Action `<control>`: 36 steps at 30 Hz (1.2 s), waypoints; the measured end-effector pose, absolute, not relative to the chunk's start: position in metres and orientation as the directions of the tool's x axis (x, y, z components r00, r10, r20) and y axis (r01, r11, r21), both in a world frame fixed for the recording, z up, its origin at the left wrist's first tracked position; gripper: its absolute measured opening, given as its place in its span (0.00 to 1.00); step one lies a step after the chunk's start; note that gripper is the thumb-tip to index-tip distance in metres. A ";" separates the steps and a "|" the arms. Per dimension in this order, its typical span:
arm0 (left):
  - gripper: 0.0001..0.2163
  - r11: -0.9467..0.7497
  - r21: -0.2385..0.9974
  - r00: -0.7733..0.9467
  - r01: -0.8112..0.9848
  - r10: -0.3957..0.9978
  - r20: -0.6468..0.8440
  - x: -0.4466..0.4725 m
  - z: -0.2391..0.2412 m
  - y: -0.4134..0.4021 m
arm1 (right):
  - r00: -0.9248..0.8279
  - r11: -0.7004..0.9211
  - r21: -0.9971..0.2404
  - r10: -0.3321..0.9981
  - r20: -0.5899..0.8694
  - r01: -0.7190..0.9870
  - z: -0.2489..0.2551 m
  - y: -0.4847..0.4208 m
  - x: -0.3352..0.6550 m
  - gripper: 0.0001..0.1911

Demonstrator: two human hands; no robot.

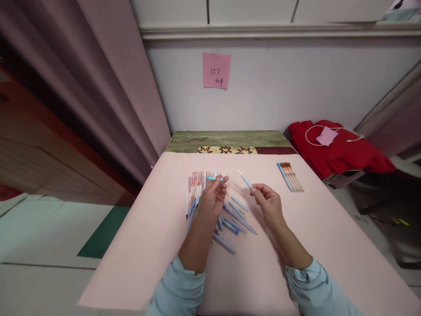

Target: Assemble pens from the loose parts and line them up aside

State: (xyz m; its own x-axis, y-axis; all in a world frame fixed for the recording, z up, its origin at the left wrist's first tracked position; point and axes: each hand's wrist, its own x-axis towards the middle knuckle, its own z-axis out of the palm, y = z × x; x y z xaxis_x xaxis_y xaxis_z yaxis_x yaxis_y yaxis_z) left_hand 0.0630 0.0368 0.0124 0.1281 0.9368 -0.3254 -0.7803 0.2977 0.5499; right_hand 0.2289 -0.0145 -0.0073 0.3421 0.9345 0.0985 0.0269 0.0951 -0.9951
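Note:
My left hand (214, 197) pinches a small bright-blue pen part (213, 178) between thumb and fingers, held level above the pile. In my right hand (268, 202) is a light blue pen barrel (247, 182), tilted up to the left, with a thin white refill (241, 174) sticking out of its end. Below and between the hands lie loose blue pen pieces (232, 227) and a long blue-grey barrel (241, 220). Pink and clear pen parts (194, 179) and thin refills (187, 202) lie beyond my left hand, which partly hides them.
At the right, several pens (291, 177) lie side by side, one blue and the others cream with brown tops. Pale pink paper (329, 254) covers the table. A red cloth (342, 156) with a white cable sits beyond the right edge; a pink note (217, 70) is on the wall.

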 end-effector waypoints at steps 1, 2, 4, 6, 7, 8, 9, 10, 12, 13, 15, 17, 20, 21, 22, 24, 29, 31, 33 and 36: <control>0.02 0.299 0.550 0.132 -0.780 0.937 -0.322 0.067 0.013 0.041 | 0.374 0.123 -0.990 0.917 0.140 0.069 -0.010 -0.014 0.231 0.15; 0.02 0.296 0.549 0.133 -0.781 0.939 -0.316 0.070 0.012 0.045 | 0.393 0.143 -0.983 0.902 0.177 0.113 -0.012 -0.013 0.232 0.15; 0.03 0.282 0.545 0.129 -0.789 0.945 -0.302 0.075 0.007 0.051 | 0.405 0.172 -0.959 0.879 0.252 0.223 -0.016 -0.013 0.233 0.14; 0.03 0.270 0.549 0.117 -0.791 0.948 -0.297 0.077 0.000 0.053 | 0.395 0.207 -0.914 0.852 0.343 0.348 -0.016 -0.015 0.231 0.12; 0.03 0.270 0.556 0.118 -0.786 0.949 -0.294 0.078 -0.003 0.053 | 0.380 0.230 -0.885 0.838 0.392 0.405 -0.016 -0.016 0.229 0.10; 0.03 0.274 0.563 0.124 -0.780 0.949 -0.290 0.078 -0.005 0.053 | 0.360 0.255 -0.853 0.823 0.438 0.456 -0.014 -0.018 0.227 0.09; 0.04 0.282 0.570 0.136 -0.772 0.949 -0.285 0.077 -0.007 0.051 | 0.337 0.278 -0.821 0.810 0.479 0.499 -0.012 -0.019 0.225 0.08; 0.05 0.293 0.575 0.152 -0.764 0.947 -0.282 0.077 -0.008 0.050 | 0.311 0.298 -0.789 0.800 0.513 0.537 -0.010 -0.021 0.223 0.07; 0.07 0.315 0.578 0.174 -0.753 0.942 -0.286 0.075 -0.009 0.047 | 0.264 0.321 -0.726 0.781 0.566 0.608 -0.006 -0.023 0.220 0.05; 0.08 0.323 0.579 0.178 -0.749 0.939 -0.293 0.075 -0.010 0.046 | 0.243 0.330 -0.693 0.769 0.591 0.641 -0.005 -0.024 0.218 0.05; 0.10 0.329 0.585 0.176 -0.741 0.936 -0.303 0.074 -0.011 0.044 | 0.206 0.344 -0.633 0.747 0.632 0.694 -0.003 -0.025 0.217 0.04; 0.11 0.320 0.594 0.173 -0.738 0.941 -0.292 0.073 -0.013 0.042 | 0.178 0.354 -0.587 0.730 0.660 0.728 -0.002 -0.025 0.216 0.04; 0.12 0.310 0.607 0.171 -0.732 0.946 -0.277 0.073 -0.014 0.041 | 0.153 0.357 -0.549 0.719 0.678 0.756 -0.003 -0.025 0.216 0.04; 0.12 0.310 0.611 0.172 -0.728 0.946 -0.275 0.073 -0.014 0.041 | 0.147 0.358 -0.540 0.717 0.682 0.761 -0.004 -0.025 0.216 0.04; 0.12 0.311 0.618 0.174 -0.722 0.946 -0.273 0.073 -0.014 0.040 | 0.142 0.359 -0.534 0.715 0.684 0.765 -0.004 -0.025 0.216 0.04; 0.12 0.308 0.635 0.173 -0.708 0.948 -0.266 0.072 -0.013 0.039 | 0.143 0.362 -0.534 0.712 0.687 0.764 -0.005 -0.025 0.216 0.04; 0.12 0.295 0.673 0.177 -0.678 0.954 -0.240 0.071 -0.011 0.037 | 0.214 0.377 -0.595 0.690 0.692 0.710 -0.009 -0.024 0.215 0.05; 0.12 0.291 0.686 0.179 -0.666 0.956 -0.232 0.071 -0.012 0.036 | 0.234 0.383 -0.610 0.682 0.693 0.693 -0.011 -0.024 0.215 0.05; 0.12 0.290 0.696 0.181 -0.656 0.957 -0.228 0.071 -0.012 0.036 | 0.238 0.392 -0.610 0.672 0.701 0.689 -0.011 -0.024 0.214 0.05; 0.13 0.296 0.704 0.184 -0.646 0.955 -0.233 0.071 -0.011 0.035 | 0.226 0.416 -0.593 0.654 0.722 0.690 -0.011 -0.024 0.214 0.05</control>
